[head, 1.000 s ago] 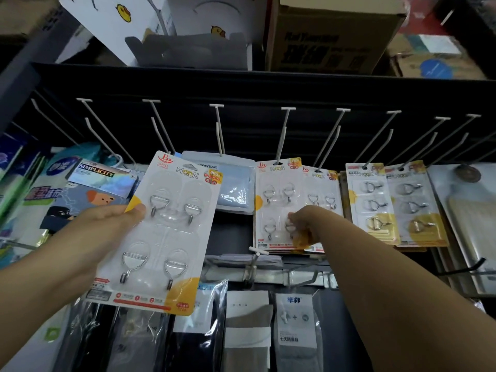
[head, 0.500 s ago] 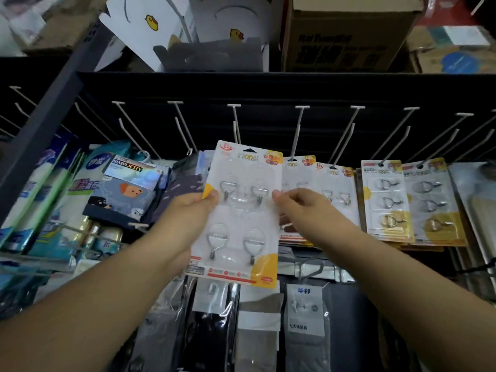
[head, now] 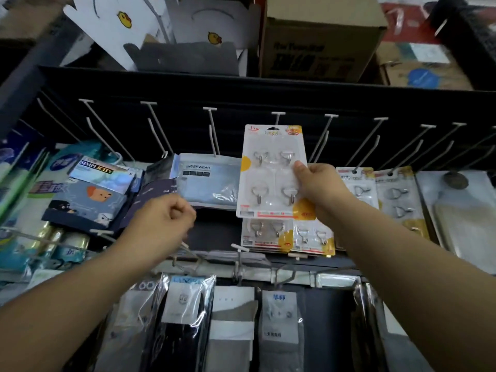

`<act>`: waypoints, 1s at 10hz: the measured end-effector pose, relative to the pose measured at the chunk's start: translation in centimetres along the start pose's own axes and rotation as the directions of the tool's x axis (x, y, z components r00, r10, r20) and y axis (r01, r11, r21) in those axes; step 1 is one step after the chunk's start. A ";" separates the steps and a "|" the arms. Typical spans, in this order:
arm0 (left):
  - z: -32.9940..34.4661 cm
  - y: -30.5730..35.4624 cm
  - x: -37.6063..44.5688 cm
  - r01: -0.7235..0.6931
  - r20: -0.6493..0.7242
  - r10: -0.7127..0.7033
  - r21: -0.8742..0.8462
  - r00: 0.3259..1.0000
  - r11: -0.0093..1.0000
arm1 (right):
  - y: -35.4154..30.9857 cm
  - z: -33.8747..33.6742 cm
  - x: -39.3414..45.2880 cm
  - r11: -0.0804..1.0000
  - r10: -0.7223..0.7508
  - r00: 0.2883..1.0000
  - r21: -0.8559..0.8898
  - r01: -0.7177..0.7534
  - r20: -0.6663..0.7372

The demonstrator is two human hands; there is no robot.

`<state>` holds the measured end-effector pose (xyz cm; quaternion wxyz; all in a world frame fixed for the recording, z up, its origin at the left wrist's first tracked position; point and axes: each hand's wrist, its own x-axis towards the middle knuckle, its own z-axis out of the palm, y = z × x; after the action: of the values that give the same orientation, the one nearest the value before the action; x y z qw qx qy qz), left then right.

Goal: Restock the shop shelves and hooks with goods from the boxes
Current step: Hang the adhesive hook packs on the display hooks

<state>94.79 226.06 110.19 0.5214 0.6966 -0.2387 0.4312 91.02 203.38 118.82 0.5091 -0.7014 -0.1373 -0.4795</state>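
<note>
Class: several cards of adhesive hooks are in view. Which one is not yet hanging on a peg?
The four-hook card pinched in the right hand, raised before the pegs; the other cards hang.

Underwear pack (head: 209, 181) left of hook card (head: 271, 170)

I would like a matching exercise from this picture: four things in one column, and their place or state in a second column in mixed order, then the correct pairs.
Column one:
1. hook card
2. left hand
3. underwear pack
4. brown carton

Column two:
A. stands on the top shelf
B. pinched by the right hand
C. fingers curled, holds nothing
D. hangs on a peg, left of the held card

Pairs: 1-B, 2-C, 3-D, 4-A
</note>
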 end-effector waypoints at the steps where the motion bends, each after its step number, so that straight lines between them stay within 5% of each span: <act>1: -1.3 -1.1 -0.1 0.053 -0.014 -0.052 0.037 0.999 0.998 | -0.4 0.5 1.5 0.999 0.030 0.999 -0.031 -0.031 -0.034; 5: -2.0 -1.7 -1.2 0.051 0.030 -0.054 0.079 0.998 0.996 | 1.3 0.7 3.0 0.988 0.113 0.993 -0.102 -0.116 -0.029; 10: -2.8 -4.0 -0.7 0.055 0.048 -0.057 0.043 0.997 0.998 | 6.3 3.4 6.0 0.839 0.237 0.971 -0.493 -0.228 -0.045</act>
<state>96.57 230.01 107.70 0.5125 0.7241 -0.2228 0.4041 100.15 201.63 119.92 0.3655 -0.8238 0.0717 -0.4273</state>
